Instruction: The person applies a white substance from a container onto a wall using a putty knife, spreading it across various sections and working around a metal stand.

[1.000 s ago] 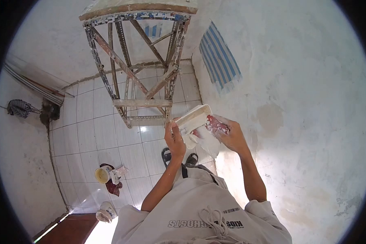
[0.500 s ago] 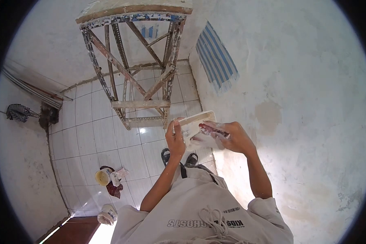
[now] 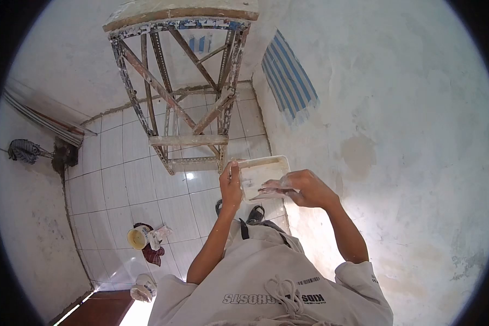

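Note:
In the middle of the head view, a shallow white rectangular tray [image 3: 258,171] with whitish paste smeared inside is held up at waist height. My left hand [image 3: 232,187] grips its left side, thumb over the rim. Closed around a putty knife [image 3: 274,186] with a reddish handle, my right hand [image 3: 308,189] is over the tray's near right corner. The knife lies low across the tray's near edge, partly covered by my fingers. White smears mark the knife and my right fingers.
A tall paint-spattered metal scaffold [image 3: 187,92] with a plank top stands ahead. To my right is a patchy wall [image 3: 396,108] with a blue-striped piece [image 3: 289,79]. A bucket [image 3: 138,237], a dark red cloth [image 3: 153,255] and a whitish bag [image 3: 143,288] are on the tiled floor at left.
My right hand has turned and shifted slightly down, bringing the putty knife from over the tray's middle to its near edge. The tray now faces me more openly; my left hand still holds it.

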Available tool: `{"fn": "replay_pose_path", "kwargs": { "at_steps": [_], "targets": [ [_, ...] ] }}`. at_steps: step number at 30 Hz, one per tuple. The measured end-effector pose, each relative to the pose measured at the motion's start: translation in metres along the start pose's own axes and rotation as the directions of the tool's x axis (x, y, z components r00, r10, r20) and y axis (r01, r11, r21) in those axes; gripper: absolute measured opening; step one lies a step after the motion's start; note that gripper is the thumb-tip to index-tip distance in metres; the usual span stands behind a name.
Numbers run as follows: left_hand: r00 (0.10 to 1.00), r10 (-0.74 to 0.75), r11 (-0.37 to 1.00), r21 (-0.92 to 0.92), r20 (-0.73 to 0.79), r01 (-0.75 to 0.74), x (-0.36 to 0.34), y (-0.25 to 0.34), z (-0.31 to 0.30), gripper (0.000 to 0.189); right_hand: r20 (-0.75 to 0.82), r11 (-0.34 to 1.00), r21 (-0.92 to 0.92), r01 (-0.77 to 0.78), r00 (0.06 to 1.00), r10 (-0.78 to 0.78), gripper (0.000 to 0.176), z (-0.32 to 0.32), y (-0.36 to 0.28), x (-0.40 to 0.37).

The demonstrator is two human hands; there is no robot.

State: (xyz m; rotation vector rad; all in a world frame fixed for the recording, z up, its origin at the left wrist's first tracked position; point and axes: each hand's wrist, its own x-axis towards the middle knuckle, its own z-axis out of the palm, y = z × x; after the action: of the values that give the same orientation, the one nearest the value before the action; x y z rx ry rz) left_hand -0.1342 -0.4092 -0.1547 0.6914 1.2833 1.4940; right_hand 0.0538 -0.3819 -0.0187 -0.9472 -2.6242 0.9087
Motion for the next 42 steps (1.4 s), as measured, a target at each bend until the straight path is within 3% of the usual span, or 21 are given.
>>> {"fn": "replay_pose_path", "kwargs": {
  "at_steps": [2, 4, 8, 11, 14, 19, 23, 25, 29, 31, 32, 34, 35, 37, 38, 40, 42],
  "targets": [
    [1.000, -0.015, 1.000, 0.012, 0.001, 0.015, 0.001, 0.000, -0.002, 0.043, 0.014, 0.999, 0.010, -0.036, 0.999, 0.036, 0.031, -0.003, 0.002, 0.000],
    [0.998, -0.047, 0.999, 0.023, 0.028, 0.047, -0.001, 0.009, -0.001, 0.043, -0.117, 0.999, 0.043, -0.005, 0.993, 0.010, 0.035, 0.003, 0.012, -0.001],
    [0.998, -0.034, 0.997, -0.071, 0.058, 0.038, 0.005, -0.001, 0.000, 0.042, -0.033, 0.996, 0.084, -0.036, 0.999, 0.039, 0.039, 0.010, 0.017, 0.001],
    [0.988, -0.124, 0.991, -0.042, 0.096, 0.129, 0.008, -0.007, -0.007, 0.044, -0.001, 0.982, 0.183, -0.034, 0.999, 0.035, 0.037, 0.011, 0.018, 0.003],
    [0.989, -0.125, 0.985, -0.109, 0.085, 0.134, 0.008, -0.007, -0.005, 0.041, -0.045, 0.980, 0.182, 0.082, 0.996, -0.075, 0.047, 0.013, 0.024, 0.003],
    [0.971, -0.205, 0.963, -0.150, 0.124, 0.223, 0.010, -0.012, -0.002, 0.041, -0.022, 0.952, 0.305, 0.010, 1.000, -0.003, 0.048, 0.009, 0.026, 0.004],
    [0.966, -0.182, 0.975, -0.092, 0.183, 0.201, 0.014, -0.010, 0.001, 0.041, 0.007, 0.946, 0.318, -0.054, 0.999, 0.054, 0.047, 0.005, 0.040, -0.001],
    [0.951, -0.246, 0.953, -0.134, 0.186, 0.273, 0.016, -0.007, 0.005, 0.041, 0.034, 0.926, 0.360, -0.112, 0.994, 0.108, 0.041, 0.001, 0.047, -0.004],
    [0.938, -0.272, 0.943, -0.133, 0.213, 0.304, 0.025, -0.014, 0.015, 0.041, -0.056, 0.933, 0.357, -0.030, 0.997, 0.054, 0.039, -0.006, 0.065, -0.009],
    [0.927, -0.295, 0.930, -0.155, 0.231, 0.334, 0.029, -0.010, 0.026, 0.042, -0.030, 0.899, 0.403, -0.173, 0.979, 0.202, 0.039, -0.013, 0.077, -0.013],
    [0.926, -0.296, 0.928, -0.158, 0.232, 0.336, 0.033, -0.012, 0.031, 0.042, -0.028, 0.899, 0.401, -0.177, 0.978, 0.205, 0.039, -0.017, 0.084, -0.014],
    [0.937, -0.269, 0.935, -0.173, 0.224, 0.310, 0.039, -0.018, 0.043, 0.042, -0.116, 0.658, 0.734, -0.168, 0.924, 0.365, 0.040, -0.024, 0.099, -0.021],
    [0.935, -0.272, 0.933, -0.175, 0.229, 0.314, 0.044, -0.020, 0.051, 0.042, -0.116, 0.659, 0.732, -0.173, 0.921, 0.371, 0.040, -0.026, 0.113, -0.026],
    [0.975, -0.152, 0.976, -0.128, 0.164, 0.174, 0.056, -0.023, 0.069, 0.043, -0.378, 0.612, 0.791, 0.029, 0.808, 0.451, 0.044, -0.028, 0.149, -0.038],
    [0.973, -0.155, 0.975, -0.131, 0.170, 0.178, 0.063, -0.028, 0.079, 0.043, -0.380, 0.614, 0.789, 0.025, 0.805, 0.455, 0.044, -0.028, 0.163, -0.043],
    [0.979, -0.168, 0.969, -0.162, 0.119, 0.186, 0.079, -0.043, 0.098, 0.045, -0.406, 0.336, 0.911, 0.239, 0.668, 0.624, 0.039, -0.027, 0.184, -0.052],
    [0.985, -0.134, 0.976, -0.157, 0.105, 0.149, 0.097, -0.065, 0.117, 0.045, -0.432, 0.278, 0.901, 0.332, 0.636, 0.639, 0.037, -0.020, 0.203, -0.054]
  ]
}}
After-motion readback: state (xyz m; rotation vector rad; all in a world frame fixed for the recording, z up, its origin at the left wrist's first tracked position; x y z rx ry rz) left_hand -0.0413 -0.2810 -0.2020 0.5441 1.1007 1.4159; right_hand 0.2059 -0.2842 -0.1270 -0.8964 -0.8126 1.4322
